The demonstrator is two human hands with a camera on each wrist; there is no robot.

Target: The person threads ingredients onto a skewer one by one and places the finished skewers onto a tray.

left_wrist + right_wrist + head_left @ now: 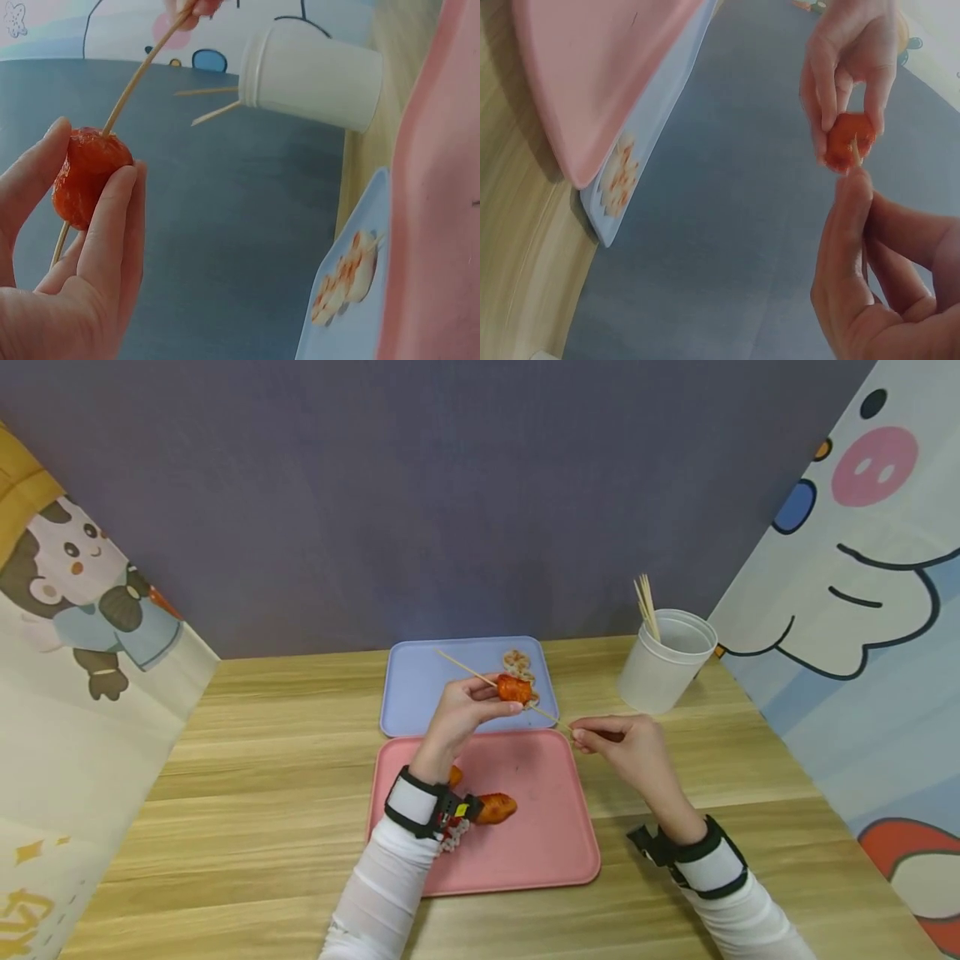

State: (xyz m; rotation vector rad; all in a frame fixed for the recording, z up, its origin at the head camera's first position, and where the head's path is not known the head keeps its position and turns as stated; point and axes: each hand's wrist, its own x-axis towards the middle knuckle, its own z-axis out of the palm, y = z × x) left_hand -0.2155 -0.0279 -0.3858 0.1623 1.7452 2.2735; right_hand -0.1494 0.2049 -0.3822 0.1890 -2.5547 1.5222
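A glossy red-orange food piece [513,688] is threaded on a thin wooden skewer [467,667], raised over the trays. My left hand [459,712] pinches this piece between thumb and fingers; in the left wrist view the skewer [141,73] passes through it and sticks out on both sides. Off to the right, my right hand [628,747] pinches the skewer's other end between thumb and forefinger. Seen from the right wrist, the red piece [850,136] lies just beyond the right fingertips.
A pink tray [540,827] holds a browned wing-shaped piece [496,808] and other food partly hidden by the left wrist. Behind it, a blue tray [416,685] bears pale, brown-marked slices [516,662]. A white bucket [660,672] with several skewers [647,606] stands back right.
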